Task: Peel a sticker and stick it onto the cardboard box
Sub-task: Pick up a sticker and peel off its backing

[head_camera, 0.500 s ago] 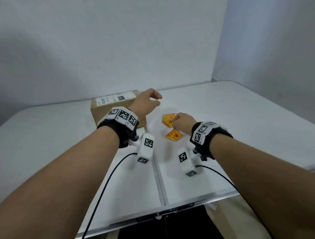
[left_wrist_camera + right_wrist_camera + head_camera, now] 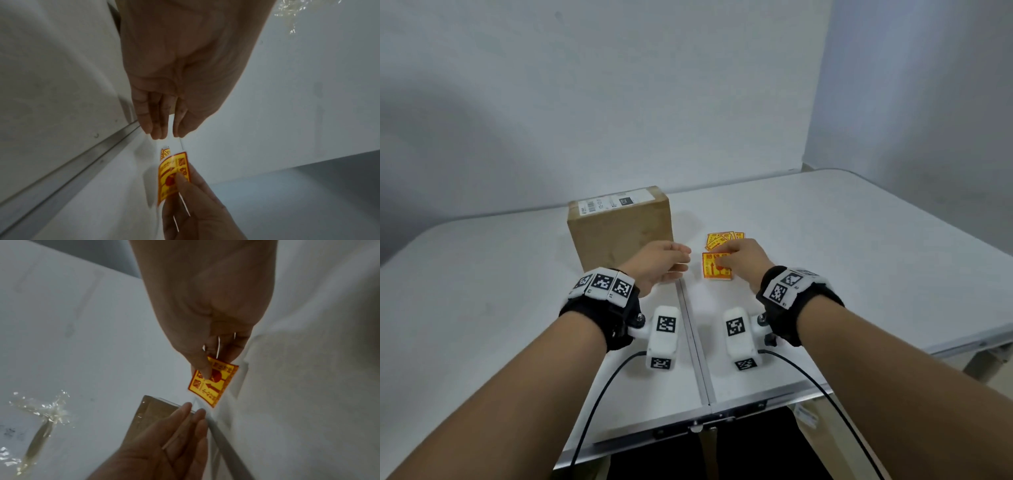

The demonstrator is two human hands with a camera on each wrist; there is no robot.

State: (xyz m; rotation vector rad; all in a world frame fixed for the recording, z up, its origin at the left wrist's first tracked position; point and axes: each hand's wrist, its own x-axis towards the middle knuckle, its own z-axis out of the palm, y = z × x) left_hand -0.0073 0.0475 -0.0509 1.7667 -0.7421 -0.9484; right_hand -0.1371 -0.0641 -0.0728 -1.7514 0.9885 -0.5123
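Observation:
The brown cardboard box (image 2: 619, 229) stands on the white table (image 2: 859, 257), left of centre, with a white label on top. My right hand (image 2: 719, 262) pinches a yellow-and-red sticker sheet (image 2: 717, 270) by its edge. The thumb lies on the printed face, and the sheet (image 2: 173, 175) is tilted up off the table. My left hand (image 2: 685, 260) hovers just left of it with fingers straight and holds nothing. In the right wrist view the sticker (image 2: 213, 384) hangs between my right fingertips and the left hand (image 2: 193, 408), with the box (image 2: 156, 412) behind.
A small pile of yellow stickers (image 2: 724, 238) lies on the table just beyond my right hand. A metal seam (image 2: 693, 342) runs down the middle of the table. Crumpled clear plastic wrap (image 2: 41, 418) lies near the box.
My left hand has pulled back from the box's top corner to beside the right hand. My right hand has taken hold of the nearer sticker sheet and tilted it up.

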